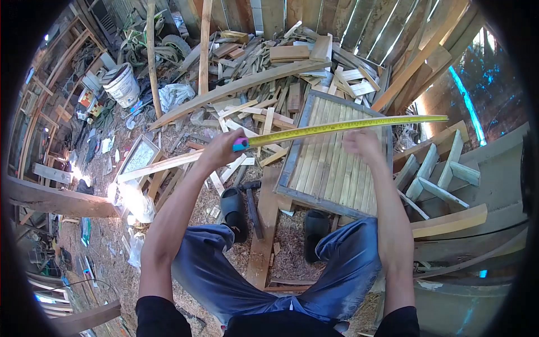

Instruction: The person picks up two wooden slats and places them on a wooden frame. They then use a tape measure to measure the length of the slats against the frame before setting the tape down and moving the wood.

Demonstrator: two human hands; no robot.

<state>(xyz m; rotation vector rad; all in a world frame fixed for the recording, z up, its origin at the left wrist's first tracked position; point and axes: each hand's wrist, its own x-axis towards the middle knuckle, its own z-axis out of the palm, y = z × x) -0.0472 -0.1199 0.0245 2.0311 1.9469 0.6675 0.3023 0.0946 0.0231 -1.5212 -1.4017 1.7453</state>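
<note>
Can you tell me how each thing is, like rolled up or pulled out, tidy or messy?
Tape measure: pulled out
Left hand: closed on the tape measure
Right hand: blurred, close to the yellow blade
Slatted wooden panel: framed, slats side by side
Hammer: lying down
Clogs: worn on feet
Wood scraps: heaped messily
White bucket: smeared

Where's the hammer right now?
In the head view, just left of centre: the hammer lies between the left shoe and the right shoe, close beside the left.

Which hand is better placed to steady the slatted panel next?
Probably the right hand: it's over the slatted panel and appears empty, though blurred, while the left hand holds the tape measure.
</note>
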